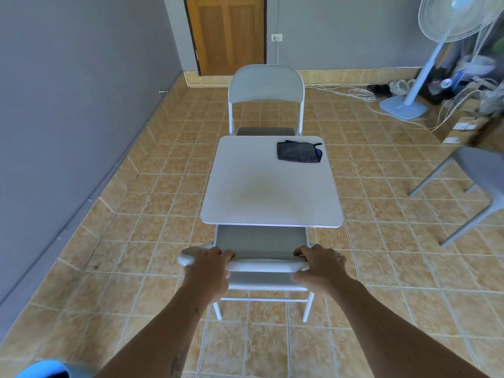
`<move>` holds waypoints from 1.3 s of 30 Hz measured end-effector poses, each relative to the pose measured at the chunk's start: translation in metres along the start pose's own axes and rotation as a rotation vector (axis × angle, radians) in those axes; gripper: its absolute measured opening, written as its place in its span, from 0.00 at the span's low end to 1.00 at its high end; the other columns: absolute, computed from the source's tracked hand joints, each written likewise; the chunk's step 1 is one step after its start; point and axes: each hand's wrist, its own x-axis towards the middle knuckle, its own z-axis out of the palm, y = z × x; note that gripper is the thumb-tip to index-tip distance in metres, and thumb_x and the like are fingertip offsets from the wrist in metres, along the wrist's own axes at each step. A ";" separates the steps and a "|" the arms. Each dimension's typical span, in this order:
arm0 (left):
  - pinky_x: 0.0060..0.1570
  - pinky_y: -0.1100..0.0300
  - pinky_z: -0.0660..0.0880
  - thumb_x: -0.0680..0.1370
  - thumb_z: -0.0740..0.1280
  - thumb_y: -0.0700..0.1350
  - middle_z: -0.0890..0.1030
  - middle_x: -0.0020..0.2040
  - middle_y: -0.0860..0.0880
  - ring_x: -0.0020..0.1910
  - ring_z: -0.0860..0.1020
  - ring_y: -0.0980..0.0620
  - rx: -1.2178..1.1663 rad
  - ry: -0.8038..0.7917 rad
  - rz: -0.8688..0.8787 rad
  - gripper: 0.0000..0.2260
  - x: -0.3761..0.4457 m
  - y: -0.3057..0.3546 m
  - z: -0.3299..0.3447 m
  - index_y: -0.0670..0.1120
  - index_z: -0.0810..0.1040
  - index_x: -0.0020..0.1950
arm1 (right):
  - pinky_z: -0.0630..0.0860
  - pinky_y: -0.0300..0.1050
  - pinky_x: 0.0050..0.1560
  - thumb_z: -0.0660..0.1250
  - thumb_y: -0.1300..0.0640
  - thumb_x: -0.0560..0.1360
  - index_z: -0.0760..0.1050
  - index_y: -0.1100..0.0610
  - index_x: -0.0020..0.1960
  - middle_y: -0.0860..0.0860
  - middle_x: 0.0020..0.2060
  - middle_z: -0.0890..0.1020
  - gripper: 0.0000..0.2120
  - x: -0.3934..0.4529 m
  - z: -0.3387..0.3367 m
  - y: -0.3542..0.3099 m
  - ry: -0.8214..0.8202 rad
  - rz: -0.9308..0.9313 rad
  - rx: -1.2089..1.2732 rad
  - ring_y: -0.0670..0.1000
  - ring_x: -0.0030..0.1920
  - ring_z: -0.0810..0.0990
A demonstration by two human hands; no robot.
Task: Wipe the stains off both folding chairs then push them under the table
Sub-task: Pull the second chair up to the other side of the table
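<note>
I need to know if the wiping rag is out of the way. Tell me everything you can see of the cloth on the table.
The cloth is dark grey with a blue patch and a thin dark loop at its right edge. It looks soft, folded into a rough rectangle, and lies flat near the far right corner of the white table. Neither hand touches it.

One wide-angle camera sits on my head, facing forward and down. My forearms enter from the near edge; my left hand (208, 264) and right hand (319, 264) lie close below the lens. The table (270, 186) fills the centre, the door (226, 34) stands far.
</note>
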 end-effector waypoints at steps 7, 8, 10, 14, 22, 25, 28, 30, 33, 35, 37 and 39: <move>0.68 0.36 0.62 0.73 0.62 0.40 0.70 0.66 0.51 0.70 0.65 0.45 0.122 -0.025 -0.112 0.27 -0.015 0.017 -0.009 0.54 0.66 0.71 | 0.56 0.59 0.68 0.66 0.39 0.67 0.67 0.41 0.67 0.45 0.61 0.71 0.30 -0.011 -0.012 0.004 -0.075 -0.049 -0.012 0.53 0.66 0.66; 0.69 0.38 0.64 0.73 0.63 0.40 0.71 0.65 0.51 0.69 0.66 0.45 0.130 -0.008 -0.117 0.26 -0.017 0.015 -0.011 0.54 0.67 0.71 | 0.56 0.59 0.68 0.66 0.39 0.67 0.67 0.42 0.68 0.45 0.61 0.71 0.30 -0.013 -0.013 0.003 -0.060 -0.071 -0.040 0.53 0.66 0.66; 0.67 0.44 0.68 0.72 0.63 0.39 0.73 0.63 0.50 0.67 0.70 0.44 0.150 0.033 -0.122 0.25 -0.018 0.010 -0.017 0.52 0.69 0.69 | 0.58 0.59 0.68 0.65 0.39 0.68 0.67 0.43 0.68 0.46 0.61 0.72 0.29 -0.017 -0.016 0.001 -0.013 -0.132 -0.093 0.53 0.65 0.68; 0.59 0.52 0.75 0.75 0.66 0.41 0.74 0.62 0.51 0.62 0.73 0.46 0.130 0.048 -0.103 0.23 -0.018 -0.005 -0.023 0.52 0.71 0.69 | 0.71 0.53 0.60 0.65 0.42 0.72 0.72 0.48 0.66 0.49 0.56 0.77 0.24 -0.023 -0.020 -0.003 0.042 -0.184 -0.104 0.55 0.58 0.75; 0.50 0.52 0.77 0.75 0.67 0.45 0.82 0.53 0.51 0.54 0.79 0.46 0.074 0.075 0.079 0.11 -0.005 -0.037 -0.023 0.51 0.79 0.57 | 0.70 0.48 0.63 0.68 0.48 0.75 0.74 0.45 0.68 0.47 0.62 0.80 0.21 -0.023 -0.024 -0.020 0.056 -0.126 -0.093 0.52 0.64 0.75; 0.48 0.52 0.76 0.75 0.67 0.45 0.82 0.52 0.50 0.53 0.79 0.45 0.075 0.066 0.125 0.12 -0.006 -0.035 -0.025 0.52 0.79 0.58 | 0.69 0.46 0.62 0.69 0.50 0.75 0.74 0.46 0.69 0.48 0.62 0.79 0.22 -0.029 -0.019 -0.022 0.093 -0.050 -0.031 0.52 0.65 0.75; 0.46 0.54 0.75 0.75 0.68 0.45 0.82 0.52 0.50 0.53 0.79 0.45 0.058 0.070 0.137 0.13 -0.005 -0.043 -0.025 0.52 0.79 0.59 | 0.71 0.46 0.60 0.67 0.50 0.77 0.73 0.48 0.70 0.49 0.62 0.79 0.22 -0.033 -0.012 -0.032 0.108 -0.047 -0.035 0.54 0.65 0.74; 0.45 0.54 0.75 0.76 0.68 0.45 0.83 0.52 0.50 0.52 0.80 0.46 0.057 0.079 0.138 0.12 -0.005 -0.051 -0.028 0.52 0.79 0.59 | 0.69 0.47 0.62 0.66 0.49 0.78 0.71 0.49 0.71 0.50 0.64 0.77 0.23 -0.033 -0.012 -0.038 0.086 -0.058 -0.043 0.54 0.66 0.73; 0.45 0.54 0.74 0.75 0.68 0.45 0.82 0.52 0.50 0.51 0.79 0.46 0.057 0.068 0.148 0.12 -0.005 -0.057 -0.029 0.51 0.79 0.59 | 0.67 0.49 0.64 0.66 0.47 0.77 0.69 0.51 0.73 0.51 0.67 0.74 0.25 -0.036 -0.007 -0.040 0.069 -0.033 0.000 0.55 0.68 0.70; 0.44 0.55 0.74 0.75 0.68 0.45 0.82 0.51 0.49 0.50 0.80 0.46 0.056 0.050 0.158 0.12 -0.005 -0.056 -0.031 0.51 0.79 0.58 | 0.66 0.51 0.67 0.68 0.45 0.76 0.70 0.49 0.72 0.50 0.68 0.74 0.26 -0.041 -0.005 -0.036 0.085 0.017 0.043 0.55 0.69 0.69; 0.42 0.55 0.74 0.74 0.69 0.45 0.82 0.49 0.49 0.48 0.80 0.45 0.064 0.037 0.182 0.11 -0.005 -0.052 -0.032 0.51 0.79 0.56 | 0.65 0.55 0.69 0.68 0.42 0.73 0.72 0.45 0.69 0.48 0.67 0.75 0.25 -0.043 -0.004 -0.027 0.101 0.054 0.075 0.54 0.69 0.69; 0.42 0.55 0.73 0.74 0.68 0.45 0.82 0.49 0.47 0.48 0.80 0.43 0.078 0.032 0.194 0.10 -0.005 -0.049 -0.030 0.50 0.79 0.55 | 0.67 0.55 0.67 0.69 0.42 0.72 0.73 0.44 0.68 0.47 0.66 0.76 0.25 -0.043 -0.003 -0.022 0.103 0.083 0.123 0.54 0.69 0.69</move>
